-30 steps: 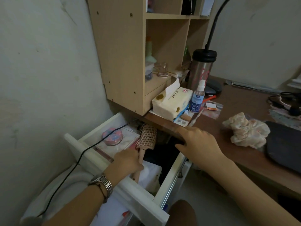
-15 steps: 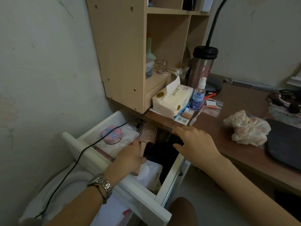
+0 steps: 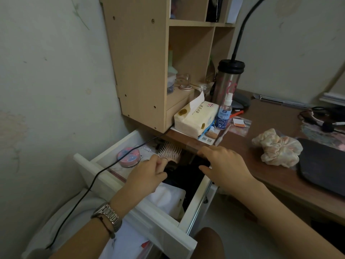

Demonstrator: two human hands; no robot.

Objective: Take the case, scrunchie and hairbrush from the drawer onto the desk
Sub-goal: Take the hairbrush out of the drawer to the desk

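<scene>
The white drawer (image 3: 169, 233) stands pulled out under the brown desk (image 3: 265, 128). My left hand (image 3: 147, 173) is shut on the hairbrush (image 3: 170, 151), gripping the handle just below the head; the pale bristles fan upward near the desk edge. A round pink-and-blue case (image 3: 128, 157) lies at the drawer's back left, beside that hand. My right hand (image 3: 224, 164) rests with spread fingers on the desk's front edge above the drawer and holds nothing. The cream and peach scrunchie (image 3: 276, 148) lies on the desk to the right.
A black cable (image 3: 100, 173) runs across the drawer's left rim. A white box (image 3: 168, 198) and dark items fill the drawer. On the desk are a tissue pack (image 3: 196, 118), spray bottle (image 3: 225, 114), steel tumbler (image 3: 228, 81), wooden shelf unit (image 3: 141, 62) and dark pad (image 3: 324, 165).
My left hand has slid up the brush handle toward the head, and the brush has tipped so its bristles point up. My right hand has barely moved.
</scene>
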